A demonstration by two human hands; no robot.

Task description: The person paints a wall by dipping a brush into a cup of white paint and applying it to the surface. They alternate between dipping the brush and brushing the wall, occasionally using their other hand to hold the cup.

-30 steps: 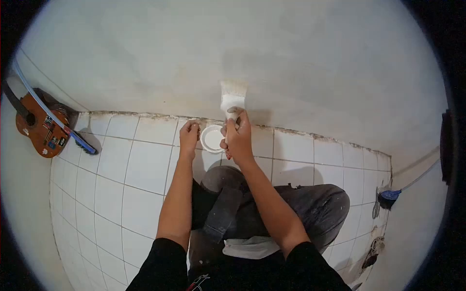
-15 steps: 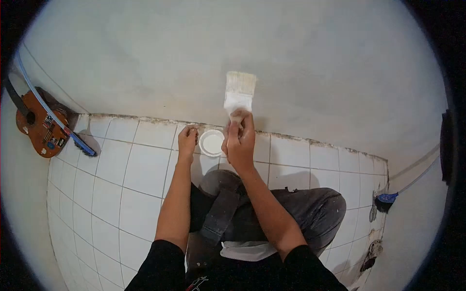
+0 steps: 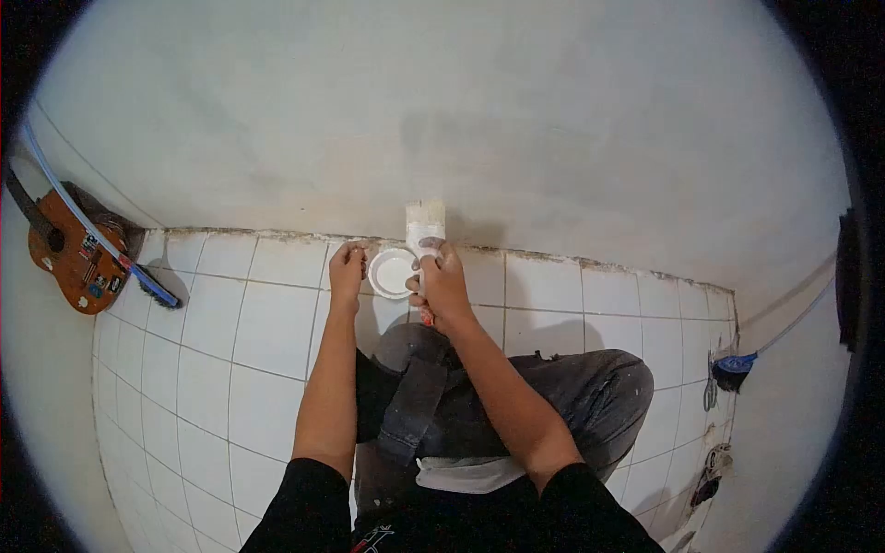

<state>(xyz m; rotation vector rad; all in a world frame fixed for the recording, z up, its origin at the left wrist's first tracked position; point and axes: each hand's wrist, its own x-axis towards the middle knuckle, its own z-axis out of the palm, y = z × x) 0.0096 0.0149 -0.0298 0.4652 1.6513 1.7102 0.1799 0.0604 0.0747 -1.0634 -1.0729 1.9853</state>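
At the foot of the smooth, patchy wall, the flat, pale-bristled brush is gripped by its handle in the right hand. The left hand is loosely curled closed; whether anything is pinched in it cannot be told. Between them, a round white tub is set on glossy square tiles. At far left, a curvy wooden guitar is crossed by a blue-handled scrubbing brush.
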